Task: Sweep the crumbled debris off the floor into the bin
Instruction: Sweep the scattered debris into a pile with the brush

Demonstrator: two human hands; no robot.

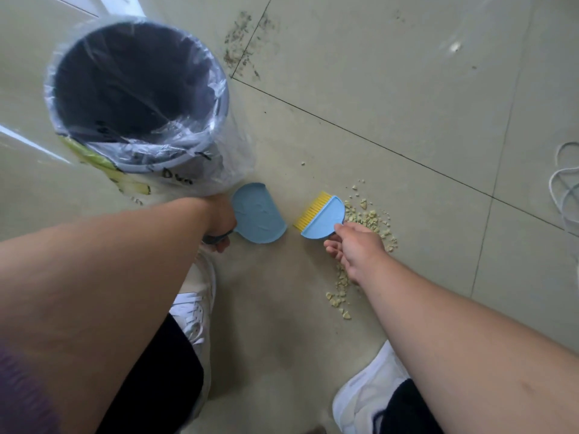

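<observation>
While the left hand (219, 222) grips the handle of the blue dustpan (258, 214), with its fingers curled round that handle, the pan lies flat on the tiled floor (391, 89) just beside the near right side of the bin (138, 98). The bin stands upright at far left; it is dark inside and lined with a clear plastic bag (219, 170) folded over the rim. The right hand (354, 249) pinches the near edge of the blue hand brush (324, 219), whose yellow bristles (310, 211) point left toward the dustpan; brush and pan are near each other but apart. The crumbled debris (369, 219), pale yellow-green fragments, lies on the floor right of the brush and trails nearer along the right hand toward a smaller cluster (338, 296). Two white shoes (194, 308) rest on the floor at near centre. A white cord (564, 186) lies at the right edge. Dark specks (244, 45) mark a far tile joint.
</observation>
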